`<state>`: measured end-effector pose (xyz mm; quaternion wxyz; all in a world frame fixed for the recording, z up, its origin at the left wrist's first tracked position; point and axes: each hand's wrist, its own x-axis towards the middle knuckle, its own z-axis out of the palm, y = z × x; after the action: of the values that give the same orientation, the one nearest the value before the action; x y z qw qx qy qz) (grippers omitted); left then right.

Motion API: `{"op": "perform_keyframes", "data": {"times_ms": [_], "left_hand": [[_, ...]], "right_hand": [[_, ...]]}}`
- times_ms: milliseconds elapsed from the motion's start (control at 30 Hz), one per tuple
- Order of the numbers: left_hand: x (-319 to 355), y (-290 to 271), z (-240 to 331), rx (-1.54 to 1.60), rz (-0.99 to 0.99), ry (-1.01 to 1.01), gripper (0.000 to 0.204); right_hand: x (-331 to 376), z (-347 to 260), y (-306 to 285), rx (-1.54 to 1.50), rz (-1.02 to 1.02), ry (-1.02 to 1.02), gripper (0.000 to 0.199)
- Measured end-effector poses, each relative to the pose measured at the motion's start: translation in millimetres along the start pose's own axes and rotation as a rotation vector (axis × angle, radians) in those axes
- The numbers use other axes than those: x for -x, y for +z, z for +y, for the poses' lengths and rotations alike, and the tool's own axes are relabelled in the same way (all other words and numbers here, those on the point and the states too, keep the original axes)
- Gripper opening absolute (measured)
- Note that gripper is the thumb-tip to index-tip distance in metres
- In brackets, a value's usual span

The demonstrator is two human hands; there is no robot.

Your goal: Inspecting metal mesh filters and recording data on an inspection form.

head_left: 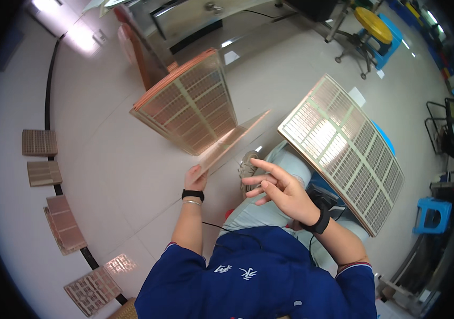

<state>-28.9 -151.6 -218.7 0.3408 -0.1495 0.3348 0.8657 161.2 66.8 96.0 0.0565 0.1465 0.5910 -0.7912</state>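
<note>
My left hand (196, 178) grips the near edge of a thin copper-coloured circuit board panel (233, 140), seen almost edge-on. Just beyond it a stack of similar circuit board panels (192, 101) stands tilted on the floor, their coppery edges showing along the top. Above my legs my right hand (285, 192) is held with fingers apart and nothing in it. To its right, another stack of circuit board panels (346, 154) with a pale grid pattern slants over my right leg; what bears it is mostly hidden.
Several panel stacks (64, 223) lean along the wall at the left. A yellow round stool (373, 25) and a blue chair stand at the far right, a blue stool (432, 215) at the right. A metal cabinet (195, 21) is at the back. A black cable (213, 226) crosses my lap.
</note>
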Motion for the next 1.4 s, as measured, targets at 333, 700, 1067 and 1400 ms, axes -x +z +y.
{"op": "perform_keyframes", "data": {"times_ms": [333,700,1067,1400], "left_hand": [[-35.0,59.7,60.4,0.889,0.239,-0.191,0.065],[-10.9,199.5,-35.7,0.015,-0.047,-0.197,0.042],[34.4,296.2,-69.4,-0.639,-0.506,-0.062,0.045],[32.6,298.5,-73.8,-0.746,-0.383,0.004,0.033]], "right_hand": [[56.4,20.5,-57.5,0.001,0.323,-0.091,0.036],[176.5,78.9,-145.5,0.182,1.263,-0.285,0.035],[293.8,173.3,-196.6,0.592,1.822,-0.045,0.044],[254.2,146.8,-166.1,0.821,1.813,0.185,0.042]]}}
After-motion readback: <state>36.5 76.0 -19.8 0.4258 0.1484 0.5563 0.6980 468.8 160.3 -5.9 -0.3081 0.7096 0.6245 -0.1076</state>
